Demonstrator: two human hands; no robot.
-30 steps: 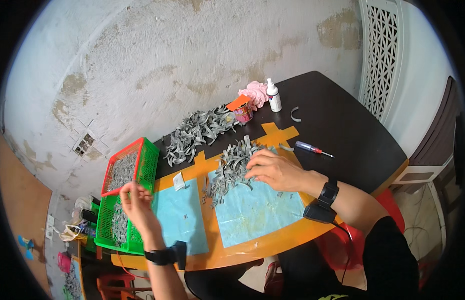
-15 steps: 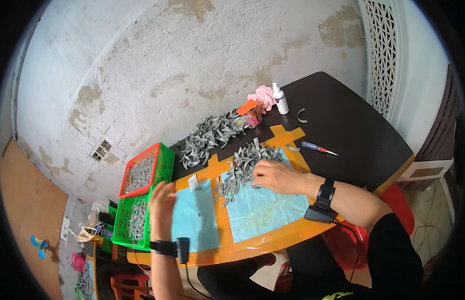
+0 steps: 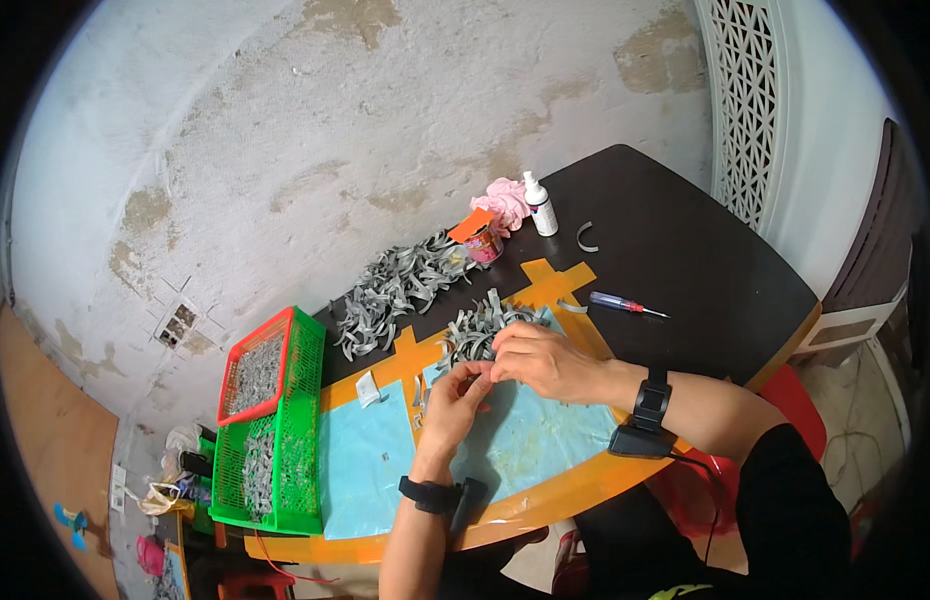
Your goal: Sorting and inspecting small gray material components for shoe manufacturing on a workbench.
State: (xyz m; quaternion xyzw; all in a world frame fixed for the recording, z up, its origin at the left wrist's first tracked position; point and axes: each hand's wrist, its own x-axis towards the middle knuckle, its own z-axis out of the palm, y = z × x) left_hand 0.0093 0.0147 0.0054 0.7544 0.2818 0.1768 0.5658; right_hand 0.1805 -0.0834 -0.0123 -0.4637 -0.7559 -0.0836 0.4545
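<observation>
My left hand [image 3: 455,405] and my right hand [image 3: 547,362] meet above the blue sheet [image 3: 525,450], fingertips pinched together. Whatever lies between them is too small and covered to make out. Just beyond my fingers is a pile of curved grey strips [image 3: 472,328], partly hidden by my right hand. A larger heap of similar grey strips [image 3: 400,290] lies farther back, near the wall. To the left of my left hand, a small white packet [image 3: 368,390] rests on a second blue sheet [image 3: 363,450].
A green basket [image 3: 303,430] and a red basket [image 3: 287,345], both with small grey pieces, stand at the table's left. A screwdriver [image 3: 625,304], a white bottle [image 3: 541,207], a can [image 3: 484,246], a pink cloth [image 3: 502,200] and a loose curved strip [image 3: 583,238] are farther back.
My left hand has moved right from beside the baskets to my right hand, and the two now touch at the fingertips. My right hand has lifted slightly off the pile.
</observation>
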